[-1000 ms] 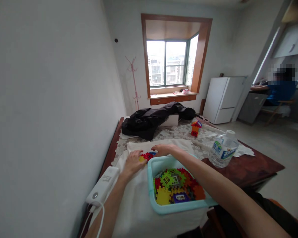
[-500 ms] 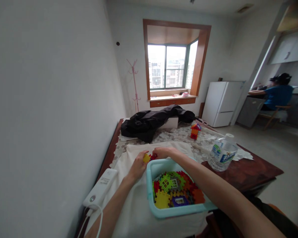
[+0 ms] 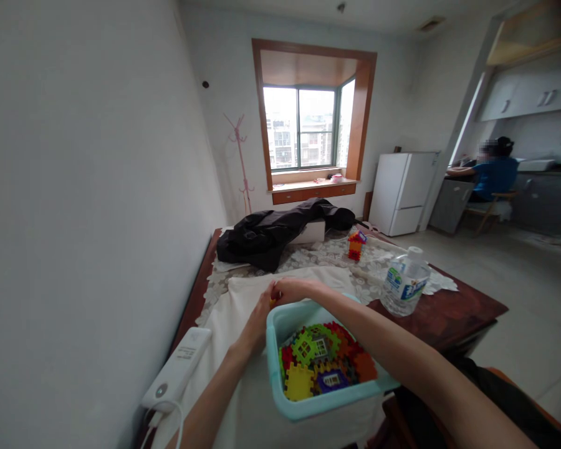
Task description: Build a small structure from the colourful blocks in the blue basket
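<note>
My left hand [image 3: 262,307] and my right hand [image 3: 293,287] meet just past the far left corner of a light blue plastic bin [image 3: 273,374]. Both are closed, fingers touching. Between them shows a sliver of a yellow interlocking building block [image 3: 273,303], gripped by the left hand. A red block in the right fingers is now hidden by the hands. Inside the bin lie many toothed plastic blocks: a yellow square [image 3: 300,381], a purple window piece [image 3: 331,379], a green window piece [image 3: 305,348], and red and orange ones. My right forearm passes over the bin's right side.
A small built block house [image 3: 356,246] stands on the lace cloth. To its right is a clear plastic bottle [image 3: 406,284]. Black fabric [image 3: 271,234] lies at the table's far end, a white power strip [image 3: 177,368] at left. A person in blue [image 3: 495,178] sits far right.
My hands have come together, and the yellow and red blocks once visible between them are mostly covered. The whole view has shifted, moving the scene slightly left.
</note>
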`<state>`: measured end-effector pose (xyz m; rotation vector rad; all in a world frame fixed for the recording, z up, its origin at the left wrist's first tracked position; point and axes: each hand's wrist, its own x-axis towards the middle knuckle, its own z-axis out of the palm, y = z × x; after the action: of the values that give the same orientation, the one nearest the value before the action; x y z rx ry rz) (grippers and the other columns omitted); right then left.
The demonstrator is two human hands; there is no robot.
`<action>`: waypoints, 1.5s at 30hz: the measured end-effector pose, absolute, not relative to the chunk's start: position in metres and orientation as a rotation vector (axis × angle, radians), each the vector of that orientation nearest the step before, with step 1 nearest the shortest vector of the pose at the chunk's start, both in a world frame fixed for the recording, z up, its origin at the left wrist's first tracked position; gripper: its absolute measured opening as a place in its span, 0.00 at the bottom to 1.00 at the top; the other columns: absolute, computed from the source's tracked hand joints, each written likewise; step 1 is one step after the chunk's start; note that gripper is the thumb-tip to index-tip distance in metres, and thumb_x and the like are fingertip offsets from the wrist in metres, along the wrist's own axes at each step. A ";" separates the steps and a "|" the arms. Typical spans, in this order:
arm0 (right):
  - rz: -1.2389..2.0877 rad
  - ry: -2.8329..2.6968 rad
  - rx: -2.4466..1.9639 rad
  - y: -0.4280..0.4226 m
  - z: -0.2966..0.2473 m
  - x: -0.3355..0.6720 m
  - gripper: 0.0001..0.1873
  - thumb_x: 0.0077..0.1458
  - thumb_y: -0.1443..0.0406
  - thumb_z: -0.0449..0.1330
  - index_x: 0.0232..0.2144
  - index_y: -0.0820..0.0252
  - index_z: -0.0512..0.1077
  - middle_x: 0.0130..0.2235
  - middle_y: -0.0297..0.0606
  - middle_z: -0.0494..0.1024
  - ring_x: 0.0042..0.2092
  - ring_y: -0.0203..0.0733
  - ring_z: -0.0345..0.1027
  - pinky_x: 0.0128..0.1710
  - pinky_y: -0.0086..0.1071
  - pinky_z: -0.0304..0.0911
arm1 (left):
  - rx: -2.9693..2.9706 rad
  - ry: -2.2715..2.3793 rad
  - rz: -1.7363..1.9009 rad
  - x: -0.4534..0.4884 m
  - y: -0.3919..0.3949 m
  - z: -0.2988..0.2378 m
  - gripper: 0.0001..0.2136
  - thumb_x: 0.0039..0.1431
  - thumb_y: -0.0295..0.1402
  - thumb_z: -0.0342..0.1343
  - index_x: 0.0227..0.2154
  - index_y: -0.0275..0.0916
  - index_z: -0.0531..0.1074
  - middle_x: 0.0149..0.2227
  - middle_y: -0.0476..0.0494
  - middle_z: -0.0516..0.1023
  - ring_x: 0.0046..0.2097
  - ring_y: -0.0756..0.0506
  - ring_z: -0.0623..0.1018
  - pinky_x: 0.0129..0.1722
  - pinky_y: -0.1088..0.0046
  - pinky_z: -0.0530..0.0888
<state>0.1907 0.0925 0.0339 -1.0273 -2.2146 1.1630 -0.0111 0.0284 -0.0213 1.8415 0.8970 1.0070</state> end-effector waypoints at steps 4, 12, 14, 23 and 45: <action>0.829 -2.412 -1.098 0.098 0.033 0.194 0.04 0.50 0.68 0.71 0.29 0.54 0.80 0.27 0.30 0.77 0.30 0.37 0.65 0.36 0.31 0.63 | 1.808 1.004 1.144 -0.004 0.027 -0.020 0.46 0.61 0.40 0.70 0.78 0.44 0.54 0.79 0.30 0.61 0.76 0.29 0.66 0.75 0.51 0.62; 0.710 -1.815 -1.275 0.115 0.043 0.213 0.14 0.53 0.71 0.67 0.43 0.56 0.78 0.37 0.34 0.79 0.38 0.40 0.70 0.41 0.31 0.66 | 1.412 0.985 1.336 -0.004 0.030 0.002 0.24 0.63 0.56 0.65 0.47 0.39 0.80 0.53 0.34 0.83 0.55 0.33 0.81 0.54 0.59 0.77; 0.802 -1.766 -1.268 0.117 0.042 0.215 0.15 0.51 0.73 0.65 0.43 0.57 0.79 0.37 0.34 0.79 0.36 0.38 0.69 0.38 0.30 0.66 | 1.324 0.881 1.201 -0.005 0.025 0.003 0.27 0.61 0.58 0.67 0.48 0.39 0.81 0.53 0.33 0.85 0.55 0.32 0.82 0.54 0.57 0.77; 1.378 -1.717 -1.234 0.098 0.057 0.208 0.13 0.44 0.73 0.65 0.35 0.58 0.80 0.31 0.34 0.80 0.32 0.39 0.72 0.30 0.28 0.65 | 1.140 0.449 0.407 -0.016 0.001 0.006 0.32 0.59 0.50 0.69 0.61 0.34 0.80 0.55 0.32 0.88 0.64 0.24 0.81 0.70 0.44 0.68; 1.107 -2.090 -1.204 0.084 0.051 0.205 0.14 0.42 0.63 0.79 0.34 0.53 0.84 0.35 0.36 0.83 0.38 0.44 0.75 0.43 0.35 0.71 | 1.145 0.566 0.427 -0.023 0.011 -0.001 0.28 0.60 0.55 0.69 0.53 0.36 0.83 0.50 0.34 0.89 0.60 0.27 0.83 0.70 0.49 0.70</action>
<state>0.2047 0.0837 0.0506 -1.2037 -2.0901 1.1066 -0.0233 0.0113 -0.0011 1.1447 0.5660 0.4265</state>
